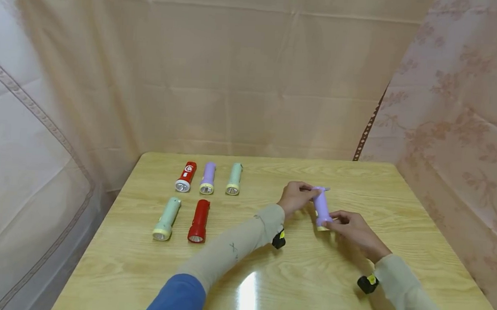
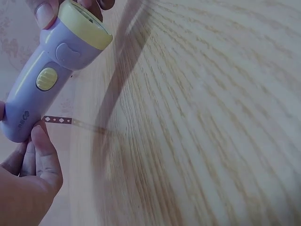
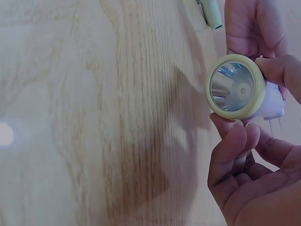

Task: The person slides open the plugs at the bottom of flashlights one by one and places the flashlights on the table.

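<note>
Both hands hold a purple flashlight above the right part of the table. My left hand pinches its tail end. My right hand grips the head by its pale yellow rim. In the left wrist view, the flashlight shows a yellow ribbed switch on its side, and the left thumb presses near the tail. From the right wrist, the round reflector faces the camera, and two metal plug prongs stick out near the tail.
On the table's left side lie a red-and-white flashlight, another purple one, two mint green ones and a plain red one. Beige curtain hangs behind the wooden table.
</note>
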Available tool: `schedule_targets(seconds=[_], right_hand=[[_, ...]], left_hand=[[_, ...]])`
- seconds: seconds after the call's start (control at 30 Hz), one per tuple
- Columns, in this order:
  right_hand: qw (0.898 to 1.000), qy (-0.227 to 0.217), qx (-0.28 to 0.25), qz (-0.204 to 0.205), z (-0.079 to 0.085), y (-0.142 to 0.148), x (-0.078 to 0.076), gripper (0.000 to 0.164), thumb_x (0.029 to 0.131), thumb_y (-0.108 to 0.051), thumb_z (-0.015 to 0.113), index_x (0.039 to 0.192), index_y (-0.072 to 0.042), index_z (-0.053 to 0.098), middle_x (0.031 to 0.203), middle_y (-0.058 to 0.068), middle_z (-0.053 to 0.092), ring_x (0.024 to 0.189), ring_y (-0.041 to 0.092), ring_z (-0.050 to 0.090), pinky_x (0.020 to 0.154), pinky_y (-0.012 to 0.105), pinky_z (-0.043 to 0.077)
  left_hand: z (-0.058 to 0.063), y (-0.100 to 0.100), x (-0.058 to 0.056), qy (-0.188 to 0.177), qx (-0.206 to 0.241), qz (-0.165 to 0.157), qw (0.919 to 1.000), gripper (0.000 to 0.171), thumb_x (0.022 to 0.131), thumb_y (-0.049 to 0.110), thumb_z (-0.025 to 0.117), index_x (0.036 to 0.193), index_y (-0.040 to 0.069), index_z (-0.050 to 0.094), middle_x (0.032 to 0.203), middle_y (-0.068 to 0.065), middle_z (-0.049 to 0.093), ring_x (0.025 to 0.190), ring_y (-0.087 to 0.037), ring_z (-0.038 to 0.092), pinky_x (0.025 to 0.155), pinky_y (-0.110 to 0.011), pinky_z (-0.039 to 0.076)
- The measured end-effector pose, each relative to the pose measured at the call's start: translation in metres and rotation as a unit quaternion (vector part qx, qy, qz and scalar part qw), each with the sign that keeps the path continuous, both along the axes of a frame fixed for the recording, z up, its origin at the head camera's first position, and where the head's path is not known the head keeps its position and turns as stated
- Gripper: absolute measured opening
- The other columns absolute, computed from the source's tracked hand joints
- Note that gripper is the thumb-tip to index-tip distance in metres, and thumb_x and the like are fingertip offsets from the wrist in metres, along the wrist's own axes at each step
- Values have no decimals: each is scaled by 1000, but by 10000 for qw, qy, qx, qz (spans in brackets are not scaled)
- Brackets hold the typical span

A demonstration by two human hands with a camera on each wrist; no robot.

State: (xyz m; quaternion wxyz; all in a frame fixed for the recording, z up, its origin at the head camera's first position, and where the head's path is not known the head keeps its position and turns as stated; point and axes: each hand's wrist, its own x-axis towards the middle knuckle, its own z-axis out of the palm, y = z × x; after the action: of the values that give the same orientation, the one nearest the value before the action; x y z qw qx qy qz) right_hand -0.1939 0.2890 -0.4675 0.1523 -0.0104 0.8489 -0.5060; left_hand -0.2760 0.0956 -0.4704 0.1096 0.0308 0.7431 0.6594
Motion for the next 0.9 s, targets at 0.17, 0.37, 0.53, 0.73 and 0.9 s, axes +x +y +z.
schedule_targets(seconds=[0.17,0.37,0.53,0.73,0.9], right_hand=[[9999,102,44,15,-1,7,-4,59,97,-38,73,134,5,60,110,10,67,93,25,56,72,34,52],[9999,46,-19,-105,0,14,-8,58,97,-38,73,133,5,61,110,8,66,92,23,54,72,33,51],[9999,76,8,-132,1,18,-13,57,98,-37,72,132,7,61,112,8,66,93,22,52,73,33,51],[9998,-59,73,-179,1,22,-17,60,97,-42,72,133,5,61,119,10,66,98,24,52,77,35,50],[9997,-115,60,-217,4,25,-22,62,97,-43,72,134,6,60,114,9,66,94,24,52,73,34,49]], left_hand=[[-4,9,-4,-14,-30,90,10000,24,91,31,81,103,10,77,86,5,73,80,-12,70,83,-41,59],[-5,18,-11,-11,59,100,9999,24,90,32,82,100,12,78,85,5,73,81,-12,70,78,-36,58],[-4,24,-15,-18,6,107,9999,25,90,34,82,102,11,78,85,5,73,84,-15,71,74,-31,55],[-7,30,-19,-4,109,210,9997,26,90,32,82,102,9,77,84,2,74,89,-22,74,75,-34,57],[-8,36,-23,-55,330,244,9991,24,91,29,82,102,8,76,87,1,73,89,-23,74,80,-41,59]])
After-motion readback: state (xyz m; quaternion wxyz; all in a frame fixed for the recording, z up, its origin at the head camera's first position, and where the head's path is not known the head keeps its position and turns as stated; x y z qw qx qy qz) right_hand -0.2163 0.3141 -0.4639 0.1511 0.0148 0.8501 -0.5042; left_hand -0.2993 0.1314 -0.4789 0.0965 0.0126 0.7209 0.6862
